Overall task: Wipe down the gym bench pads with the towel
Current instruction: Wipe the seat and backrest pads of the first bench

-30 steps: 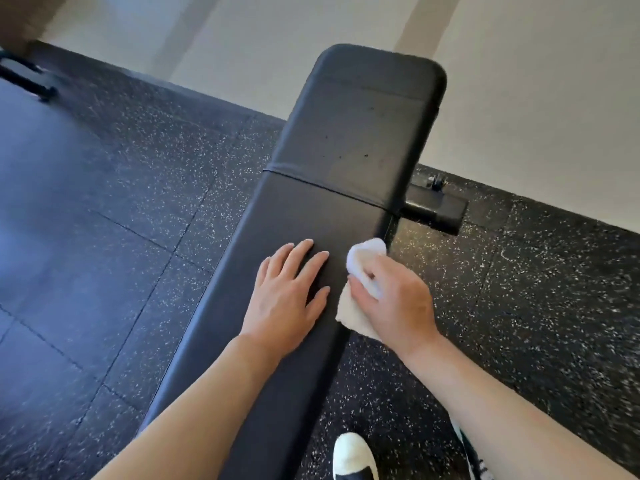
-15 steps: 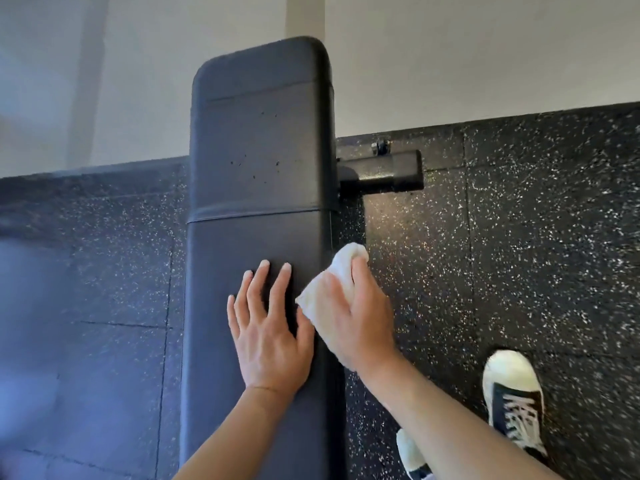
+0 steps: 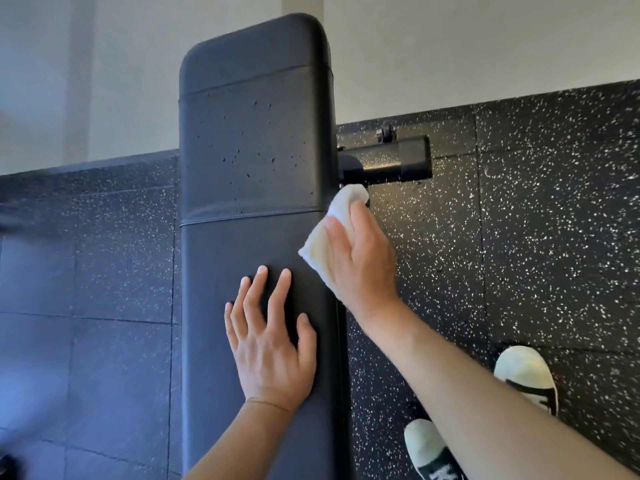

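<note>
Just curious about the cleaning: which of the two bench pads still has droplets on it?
The far pad, beyond the seam, is speckled with droplets. The near pad, where the left hand rests flat, shows none.

1. A long black padded gym bench [image 3: 256,140] runs away from the viewer, a seam crossing it between its near and far pads.
2. Water droplets [image 3: 242,157] speckle the far pad.
3. A left hand [image 3: 272,348] lies flat on the near pad.
4. A white folded towel [image 3: 323,244] touches the bench's right edge, gripped by the right hand [image 3: 360,258].
5. The bench stands on black speckled rubber floor tiles [image 3: 536,237].
</note>
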